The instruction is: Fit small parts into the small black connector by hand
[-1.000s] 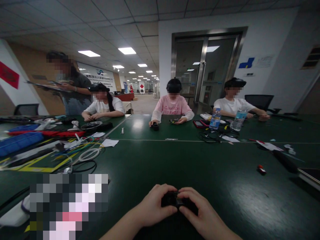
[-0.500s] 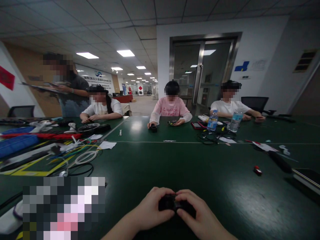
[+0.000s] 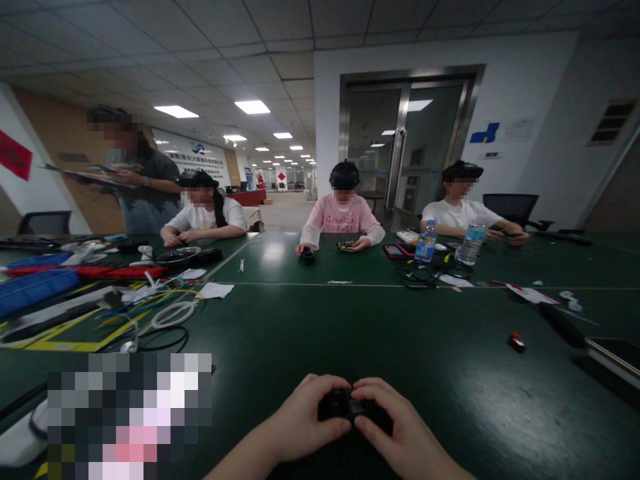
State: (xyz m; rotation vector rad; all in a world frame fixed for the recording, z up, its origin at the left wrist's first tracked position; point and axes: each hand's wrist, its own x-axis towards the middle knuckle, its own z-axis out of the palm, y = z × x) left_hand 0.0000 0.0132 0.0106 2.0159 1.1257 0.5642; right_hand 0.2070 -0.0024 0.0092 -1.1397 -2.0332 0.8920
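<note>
Both of my hands grip one small black device (image 3: 343, 404) low over the dark green table (image 3: 350, 327), near its front edge. My left hand (image 3: 306, 419) wraps its left end with curled fingers. My right hand (image 3: 395, 430) holds the right end, thumb and forefinger pinched on top of it. Most of the device is hidden by my fingers, so I cannot make out what it is.
Three seated people and one standing person are at the table's far side. Loose cables (image 3: 165, 313), a blue tray (image 3: 35, 287) and red tools lie at the left. Two water bottles (image 3: 425, 243), a small red part (image 3: 516, 342) and a flat dark case (image 3: 615, 353) lie at the right.
The view has tipped slightly since a second ago, so everything sits a little lower in the picture. My hands keep the same grip on the black device.
</note>
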